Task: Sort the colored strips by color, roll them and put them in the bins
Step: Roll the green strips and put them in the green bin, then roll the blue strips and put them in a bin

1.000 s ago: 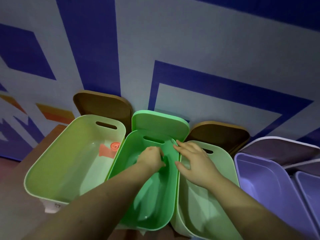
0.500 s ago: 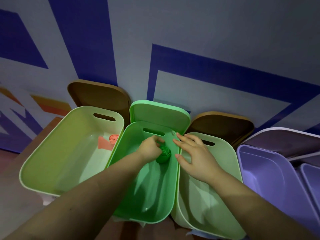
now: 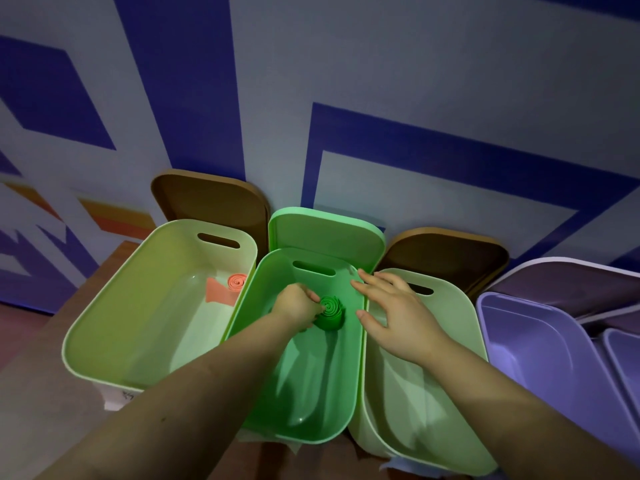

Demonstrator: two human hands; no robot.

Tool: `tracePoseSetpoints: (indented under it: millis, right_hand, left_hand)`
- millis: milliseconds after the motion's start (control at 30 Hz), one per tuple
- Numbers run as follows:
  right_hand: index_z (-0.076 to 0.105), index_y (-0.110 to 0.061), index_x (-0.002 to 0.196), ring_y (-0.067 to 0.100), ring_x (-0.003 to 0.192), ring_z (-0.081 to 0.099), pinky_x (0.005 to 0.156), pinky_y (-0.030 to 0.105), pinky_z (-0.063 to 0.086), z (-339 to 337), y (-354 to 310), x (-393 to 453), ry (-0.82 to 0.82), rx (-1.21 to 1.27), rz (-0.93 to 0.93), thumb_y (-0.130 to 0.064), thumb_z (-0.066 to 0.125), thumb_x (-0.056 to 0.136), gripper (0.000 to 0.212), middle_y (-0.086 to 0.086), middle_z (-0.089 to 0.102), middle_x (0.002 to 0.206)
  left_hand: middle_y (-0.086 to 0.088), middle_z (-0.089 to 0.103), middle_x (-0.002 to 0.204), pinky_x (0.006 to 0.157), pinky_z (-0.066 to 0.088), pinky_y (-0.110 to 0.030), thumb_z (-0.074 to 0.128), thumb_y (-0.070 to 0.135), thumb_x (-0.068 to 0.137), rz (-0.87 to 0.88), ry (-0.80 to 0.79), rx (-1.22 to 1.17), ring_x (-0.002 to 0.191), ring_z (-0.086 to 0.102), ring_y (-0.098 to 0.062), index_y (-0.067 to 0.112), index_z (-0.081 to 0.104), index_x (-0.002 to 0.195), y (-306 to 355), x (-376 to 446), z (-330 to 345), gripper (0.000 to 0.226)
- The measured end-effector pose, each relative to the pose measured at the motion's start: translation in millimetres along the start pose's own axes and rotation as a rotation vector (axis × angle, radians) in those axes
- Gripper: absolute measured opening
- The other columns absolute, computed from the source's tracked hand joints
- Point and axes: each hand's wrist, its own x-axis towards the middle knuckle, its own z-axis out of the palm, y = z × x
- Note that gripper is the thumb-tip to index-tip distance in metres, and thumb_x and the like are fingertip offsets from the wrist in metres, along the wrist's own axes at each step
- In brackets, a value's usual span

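A rolled green strip (image 3: 330,312) stands on end inside the bright green bin (image 3: 356,375), near its far end. My left hand (image 3: 298,304) is down in that bin with curled fingers pinching the roll's left side. My right hand (image 3: 391,311) rests with spread fingers on the rim shared by the green bin and the pale green bin (image 3: 460,375) to its right. An orange strip (image 3: 228,288), partly rolled with a loose tail, lies in the yellow-green bin (image 3: 114,306) on the left.
A purple bin (image 3: 540,358) and the edge of another (image 3: 623,355) stand at the right. Brown lids (image 3: 207,199), a green lid (image 3: 325,230) and a dark purple lid (image 3: 568,278) lean against the blue-and-white patterned wall behind the bins.
My left hand has drawn back slightly, uncovering the green roll that it hid a second ago. The view has tilted up a little. My right hand stays on the rim.
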Motion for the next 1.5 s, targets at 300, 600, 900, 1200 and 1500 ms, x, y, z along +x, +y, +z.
tracePoseSetpoints:
  millis: [300,600,900,1200,1500]
  right_hand:
    - [0.036,-0.031,0.144,0.013,0.141,0.023,0.115,0.035,0.023,-6,-7,-3,-0.02,-0.051,0.0,-0.052,0.034,0.082,0.065,-0.01,0.029,0.154]
    - [0.03,-0.035,0.146,0.014,0.143,0.019,0.116,0.037,0.022,-25,-25,-27,-0.005,-0.113,0.04,-0.058,0.034,0.082,0.068,-0.008,0.024,0.156]
    - [0.018,-0.029,0.15,0.015,0.144,0.017,0.117,0.034,0.019,-65,-58,-110,0.066,-0.158,0.053,-0.05,0.052,0.089,0.073,-0.005,0.018,0.158]
    - [0.018,-0.03,0.149,0.011,0.143,0.02,0.115,0.026,0.02,-64,-69,-243,0.089,-0.16,0.049,-0.05,0.053,0.088,0.073,-0.008,0.022,0.156]
    - [0.029,-0.027,0.147,0.011,0.137,0.032,0.11,0.022,0.026,28,-30,-296,0.0,-0.058,0.186,-0.044,0.052,0.091,0.063,-0.008,0.033,0.151]
  left_hand:
    - [-0.018,0.065,0.093,0.082,0.056,-0.043,0.056,0.003,0.09,0.078,-0.029,0.108,0.08,0.062,-0.029,0.006,0.064,0.103,2,-6,-10,0.015]
    - [-0.008,0.052,0.137,0.078,0.047,-0.026,0.057,0.015,0.093,0.303,-0.04,0.399,0.098,0.061,-0.02,0.015,0.048,0.135,22,-47,-26,0.044]
    - [0.003,0.044,0.145,0.104,0.033,-0.028,0.048,0.035,0.096,0.823,0.062,0.854,0.131,0.041,-0.017,0.024,0.043,0.139,53,-177,-41,0.044]
    - [0.008,0.048,0.14,0.102,0.033,-0.024,0.045,0.044,0.096,1.132,0.027,0.955,0.128,0.044,-0.011,0.027,0.048,0.135,16,-290,-11,0.043]
    - [0.0,0.052,0.136,0.102,0.037,-0.028,0.048,0.045,0.094,0.78,-0.157,0.958,0.125,0.048,-0.017,0.023,0.053,0.13,-76,-256,71,0.043]
